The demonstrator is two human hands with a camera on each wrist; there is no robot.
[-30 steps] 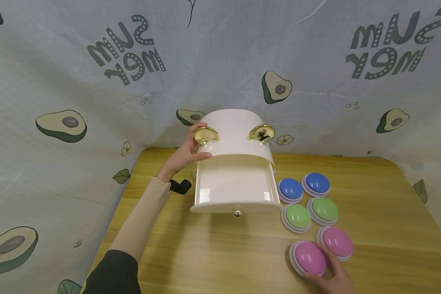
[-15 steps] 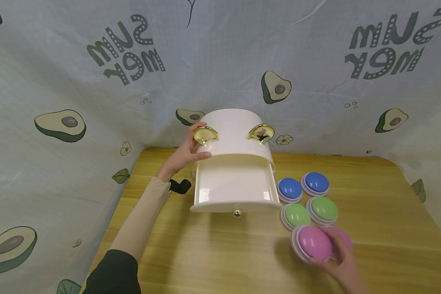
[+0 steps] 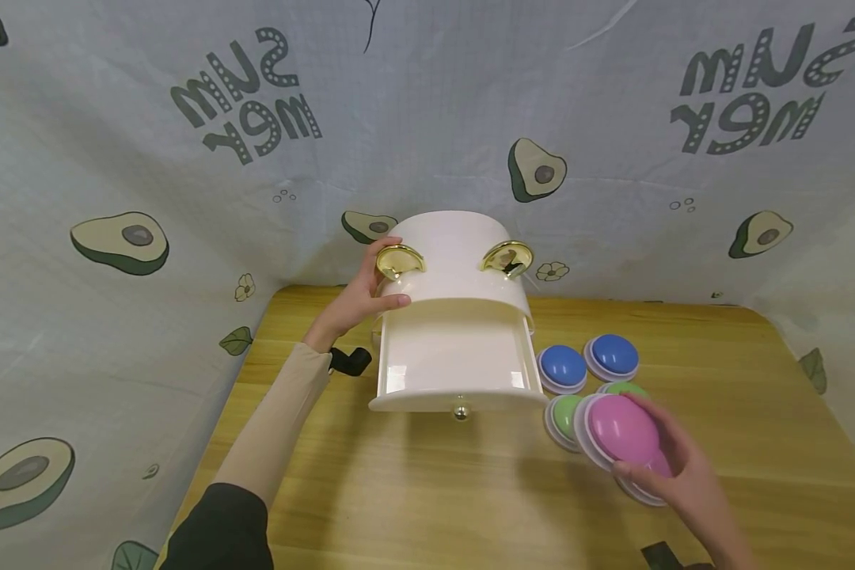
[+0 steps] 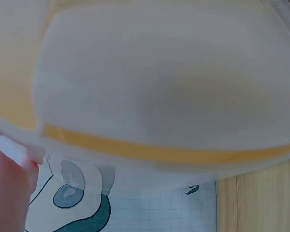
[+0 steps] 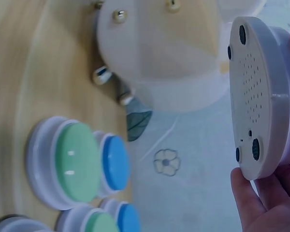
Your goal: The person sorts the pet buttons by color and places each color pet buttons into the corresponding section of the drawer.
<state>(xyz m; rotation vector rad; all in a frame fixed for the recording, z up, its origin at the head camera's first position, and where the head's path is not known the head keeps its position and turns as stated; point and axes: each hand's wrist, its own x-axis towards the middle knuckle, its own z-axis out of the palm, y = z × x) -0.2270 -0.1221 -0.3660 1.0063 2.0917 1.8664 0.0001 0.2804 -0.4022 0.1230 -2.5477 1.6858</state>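
Note:
My right hand [image 3: 694, 475] grips a pink push button [image 3: 623, 429] by its white base rim, lifted over the table and tilted. In the right wrist view its underside [image 5: 251, 96] shows speaker holes and dark feet. Below it sits a second pink button [image 3: 641, 493], mostly hidden; two green buttons [image 3: 563, 419] are partly covered. My left hand [image 3: 356, 299] holds the left side of a glossy white drawer box [image 3: 452, 257], thumb on its front, fingers by a gold ear [image 3: 399, 261]. The box's drawer [image 3: 459, 356] is pulled out and bare inside.
Two blue buttons [image 3: 563, 366] stand right of the drawer on the wooden table [image 3: 427, 507]. A gold knob [image 3: 461, 412] sticks out from the drawer front. An avocado-print cloth [image 3: 427, 119] hangs close behind the box.
My right hand has lifted the pink button off the table and carried it up and slightly right, over the other pink and green buttons. My left hand and the box have stayed put.

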